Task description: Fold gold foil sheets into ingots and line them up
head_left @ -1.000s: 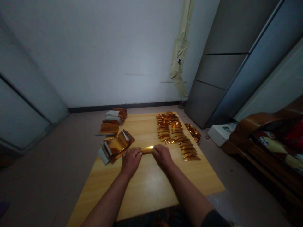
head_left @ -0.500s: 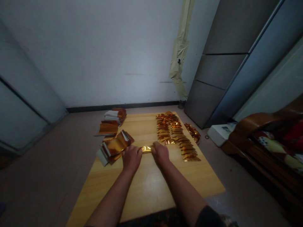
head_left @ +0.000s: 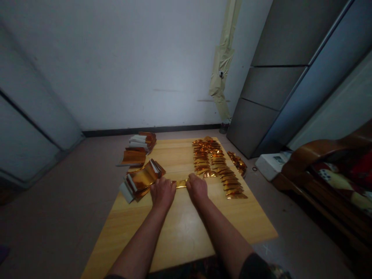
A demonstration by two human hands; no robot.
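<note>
A strip of shiny gold foil paper [head_left: 181, 184] lies near the middle of the table, stretched between my two hands. My left hand [head_left: 163, 192] is closed on its left end, and my right hand [head_left: 197, 189] is closed on its right end. Both sets of fingertips point away from me and partly cover the strip. Just left of my left hand, a stack of gold foil sheets [head_left: 143, 178] with pale backs lies fanned out. Beyond my right hand, rows of folded gold foil pieces [head_left: 229, 179] overlap one another.
The wooden table [head_left: 186, 240] has more foil sheets [head_left: 134, 156] and a pale-edged bundle [head_left: 142, 141] at its far left edge. A container of folded foil pieces [head_left: 236, 162] stands beyond the right edge. A fridge [head_left: 261, 104], white box [head_left: 269, 166] and wooden seat [head_left: 325, 151] stand to the right.
The gold strip between my hands looks slightly narrower and flatter, with less glare. Both hands keep nearly the same place and grip; the view has shifted slightly.
</note>
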